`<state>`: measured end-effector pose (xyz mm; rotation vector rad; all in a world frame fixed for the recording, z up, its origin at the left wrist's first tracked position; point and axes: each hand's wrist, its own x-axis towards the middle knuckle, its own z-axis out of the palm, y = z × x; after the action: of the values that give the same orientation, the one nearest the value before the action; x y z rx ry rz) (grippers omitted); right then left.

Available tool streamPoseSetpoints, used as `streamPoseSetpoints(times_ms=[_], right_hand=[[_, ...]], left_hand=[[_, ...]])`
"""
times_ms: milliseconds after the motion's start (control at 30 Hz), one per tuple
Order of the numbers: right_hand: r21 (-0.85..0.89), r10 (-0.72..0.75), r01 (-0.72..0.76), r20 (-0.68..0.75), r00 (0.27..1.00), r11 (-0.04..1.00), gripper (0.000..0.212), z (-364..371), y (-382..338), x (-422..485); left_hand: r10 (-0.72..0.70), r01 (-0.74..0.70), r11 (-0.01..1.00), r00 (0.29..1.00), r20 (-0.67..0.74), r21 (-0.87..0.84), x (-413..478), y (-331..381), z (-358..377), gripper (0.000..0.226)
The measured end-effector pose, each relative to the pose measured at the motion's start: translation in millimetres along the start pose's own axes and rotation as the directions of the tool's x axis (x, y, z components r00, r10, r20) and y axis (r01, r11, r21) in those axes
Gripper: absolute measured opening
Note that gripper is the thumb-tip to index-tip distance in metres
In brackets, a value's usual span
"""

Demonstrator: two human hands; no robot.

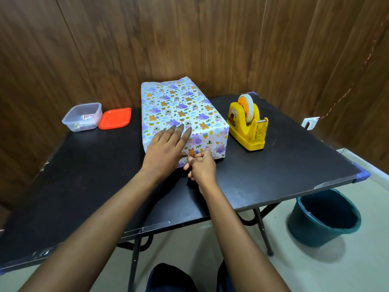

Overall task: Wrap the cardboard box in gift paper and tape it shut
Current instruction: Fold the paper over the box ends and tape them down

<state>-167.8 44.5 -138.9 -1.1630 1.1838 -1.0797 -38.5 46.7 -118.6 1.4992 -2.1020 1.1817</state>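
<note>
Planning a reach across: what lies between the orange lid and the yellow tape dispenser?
The head view shows the gift-wrapped box between them, the left hand resting flat on its near end.

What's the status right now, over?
Left hand flat on wrapped box. Right hand curled at its near end, hold unclear. Tape dispenser beside box, nothing blocking.

wrapped box [179, 110] white w/ purple & orange animal print, yellow tape dispenser [248, 125], orange lid [114, 118]

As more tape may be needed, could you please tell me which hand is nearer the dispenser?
Right. The right hand is at the near end of the box, left of the dispenser; the left hand rests on top, farther left.
</note>
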Motion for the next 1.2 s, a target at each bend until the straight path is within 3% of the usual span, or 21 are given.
streamPoseSetpoints(times_ms=[167, 433, 500, 700, 867, 967, 1067, 1133, 1200], right_hand=[[-0.048, 0.089, -0.096, -0.131, 0.987, 0.994, 0.01, 8, 4, 10], [0.128, 0.225, -0.222, -0.005, 0.974, 0.967, 0.018, -7, 0, 11], [0.084, 0.238, -0.237, -0.005, 0.971, 0.968, 0.012, -13, -2, 14], [-0.116, 0.259, -0.255, 0.014, 0.966, 0.96, 0.025, -25, -5, 27], [-0.076, 0.329, -0.324, 0.061, 0.942, 0.943, 0.025, -39, -10, 27], [-0.003, 0.272, -0.274, 0.122, 0.955, 0.962, 0.019, -52, -14, 15], [0.035, 0.158, -0.163, 0.118, 0.98, 0.986, 0.022, -69, -22, 4], [-0.021, 0.029, -0.029, -0.007, 1.0, 0.999, 0.028, -86, -33, 10], [-0.234, -0.16, 0.114, -0.191, 0.968, 0.966, 0.029, -104, -48, 22]], left_hand=[[0.0, 0.0, 1.0, 1.0, -0.008, 0.003, -1, 0, 2, 0.058], [-0.017, 0.018, 1.0, 0.999, 0.035, -0.025, 1, 1, -2, 0.06], [-0.046, 0.048, 0.999, 0.996, 0.072, -0.024, 3, 4, -4, 0.064], [-0.078, 0.073, 0.996, 0.99, 0.116, 0.041, 14, 10, -6, 0.072], [-0.04, 0.041, 0.999, 0.993, 0.109, -0.008, 14, 4, -8, 0.057], [-0.011, 0.014, 0.999, 0.995, 0.1, -0.03, 17, -1, -12, 0.034], [-0.026, 0.036, 0.997, 0.989, 0.147, -0.064, 23, 2, -17, 0.045], [-0.054, 0.065, 0.995, 0.987, 0.149, -0.07, 29, 9, -22, 0.049], [-0.059, 0.072, 0.994, 0.987, 0.149, -0.081, 38, 17, -24, 0.05]])
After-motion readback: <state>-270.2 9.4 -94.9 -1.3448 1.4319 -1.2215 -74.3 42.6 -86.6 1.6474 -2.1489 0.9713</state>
